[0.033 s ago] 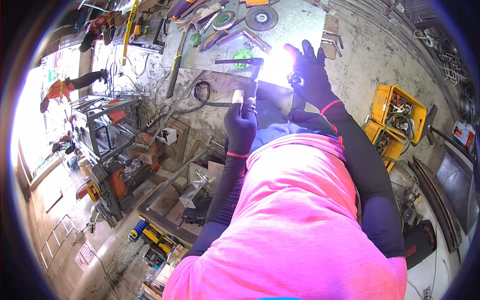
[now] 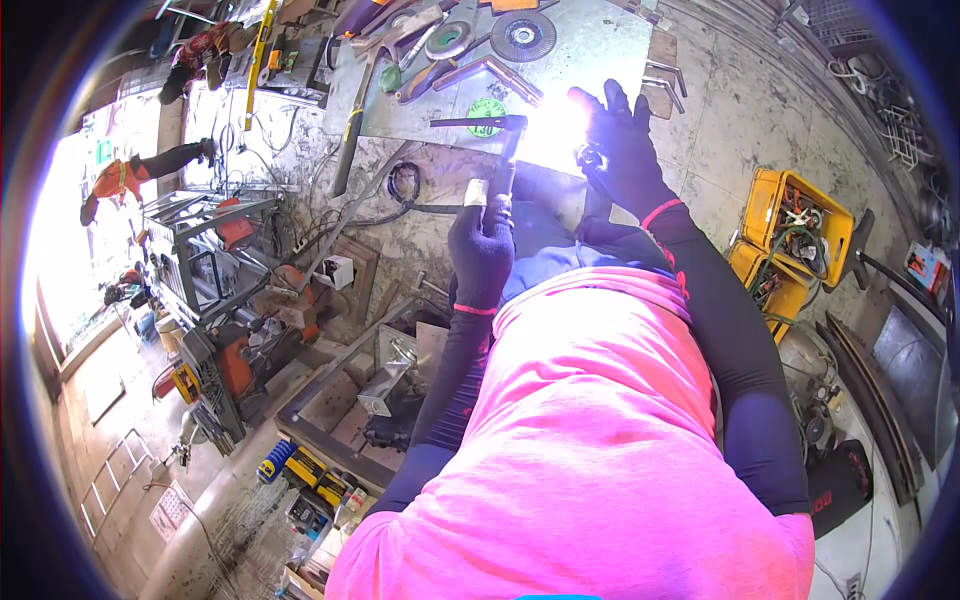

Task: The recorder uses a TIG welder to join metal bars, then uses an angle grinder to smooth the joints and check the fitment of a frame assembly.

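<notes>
Workshop floor, seen from above: a pale metal table [image 2: 420, 100] spreads out ahead of a worker's dark-gloved left hand [image 2: 483, 245] and right hand [image 2: 630, 150]. Well off to the left of the left hand stands a grey steel frame [image 2: 215, 220], and beyond it is a person in an orange top [image 2: 122, 180]. The worker's own pink shirt [image 2: 600, 430] fills the space behind and between the two hands.

To the right of the right hand and nearer the worker, two yellow crates [image 2: 838, 232] sit on the floor, loaded with cables and small parts. Forward and left of the left hand, a hammer [image 2: 358, 120] with a yellow-and-dark handle reaches over the table's edge.

The left hand is closed around a handled tool [image 2: 508, 160], which rises forward from the fist to a dark crossbar pointing left. The right hand has its fingers raised and partly spread beside a white glare [image 2: 552, 125], which lies between the hands; whether it grips the small shiny piece [image 2: 591, 158] at its inner edge cannot be told.

Ahead of the left hand lie a dark grinding disc [image 2: 523, 45] and, closer in, a round green sticker [image 2: 487, 108], partly crossed by the bar.
</notes>
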The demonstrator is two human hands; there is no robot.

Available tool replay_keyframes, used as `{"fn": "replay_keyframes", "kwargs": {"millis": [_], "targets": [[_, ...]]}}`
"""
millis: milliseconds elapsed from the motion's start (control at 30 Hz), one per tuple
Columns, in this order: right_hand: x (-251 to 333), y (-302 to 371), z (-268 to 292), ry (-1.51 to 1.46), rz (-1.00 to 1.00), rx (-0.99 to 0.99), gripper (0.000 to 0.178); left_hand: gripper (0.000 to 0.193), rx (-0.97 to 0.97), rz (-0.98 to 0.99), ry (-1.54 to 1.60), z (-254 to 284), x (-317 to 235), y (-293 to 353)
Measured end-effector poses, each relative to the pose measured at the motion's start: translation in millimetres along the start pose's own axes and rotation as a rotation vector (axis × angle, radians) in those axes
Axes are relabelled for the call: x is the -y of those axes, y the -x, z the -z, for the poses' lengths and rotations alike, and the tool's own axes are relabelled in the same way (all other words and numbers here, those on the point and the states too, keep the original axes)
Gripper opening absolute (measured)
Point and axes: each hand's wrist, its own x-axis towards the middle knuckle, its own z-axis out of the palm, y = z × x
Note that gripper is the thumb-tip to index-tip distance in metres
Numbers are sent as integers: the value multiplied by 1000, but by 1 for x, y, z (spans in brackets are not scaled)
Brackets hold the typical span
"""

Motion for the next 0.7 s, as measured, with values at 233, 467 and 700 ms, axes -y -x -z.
{"fn": "replay_keyframes", "kwargs": {"millis": [233, 467, 700], "targets": [[3, -2, 2, -51, -12, -43, 50, 8, 13, -501, -453, 3, 19, -3], [6, -2, 3, -55, -31, -22, 54, 8, 45, -492, -425, 5, 23, -4], [4, -2, -4, -66, -10, -82, 52, 9, 18, -530, -431, 6, 18, -4]]}}
